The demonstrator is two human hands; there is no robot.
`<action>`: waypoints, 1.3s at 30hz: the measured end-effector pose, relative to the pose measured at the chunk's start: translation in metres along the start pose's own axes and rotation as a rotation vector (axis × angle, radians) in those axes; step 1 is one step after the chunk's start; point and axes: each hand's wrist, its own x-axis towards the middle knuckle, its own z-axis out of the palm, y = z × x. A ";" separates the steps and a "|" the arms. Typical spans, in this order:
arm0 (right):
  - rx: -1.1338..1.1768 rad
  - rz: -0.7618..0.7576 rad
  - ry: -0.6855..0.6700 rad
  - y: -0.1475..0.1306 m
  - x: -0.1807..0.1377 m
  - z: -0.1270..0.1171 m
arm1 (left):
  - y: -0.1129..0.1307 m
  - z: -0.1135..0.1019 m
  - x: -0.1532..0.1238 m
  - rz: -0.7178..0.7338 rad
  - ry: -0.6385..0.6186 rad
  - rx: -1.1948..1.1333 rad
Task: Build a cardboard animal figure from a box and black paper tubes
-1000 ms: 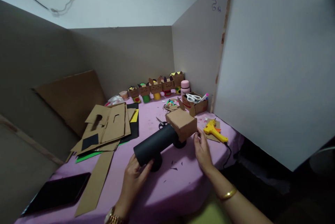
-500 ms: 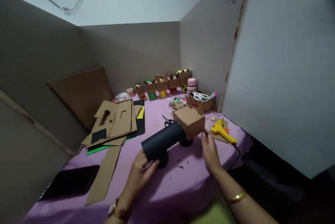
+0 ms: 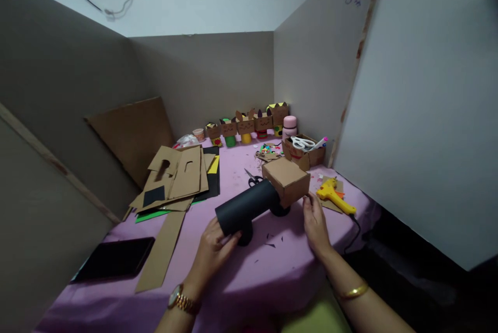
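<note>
My left hand (image 3: 218,250) is closed around the near left end of a black paper tube (image 3: 247,206), with the thumb below it. Rounded black pieces (image 3: 246,233) sit under the tube like feet. A brown cardboard box (image 3: 288,177) is joined to the tube's right end, forming one craft figure. At the box's lower right corner, my right hand (image 3: 315,221) grips with its fingertips, which are partly hidden. Black-handled scissors (image 3: 254,180) lie just behind the tube. Small black scraps (image 3: 270,245) are scattered on the cloth in front.
A yellow glue gun (image 3: 335,196) lies on the right, its cord hanging off the edge. Cardboard sheets (image 3: 175,177) and a black tablet (image 3: 114,258) are on the left. Several animal-faced figures (image 3: 246,125), a pink bottle (image 3: 289,125) and a supply box (image 3: 311,157) stand behind.
The whole view has shifted slightly, so things appear a little farther right. Both hands keep their hold on the figure, which is held much as before.
</note>
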 end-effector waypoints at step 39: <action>0.002 0.000 -0.010 -0.001 0.002 0.000 | -0.004 0.002 -0.002 0.026 0.009 -0.014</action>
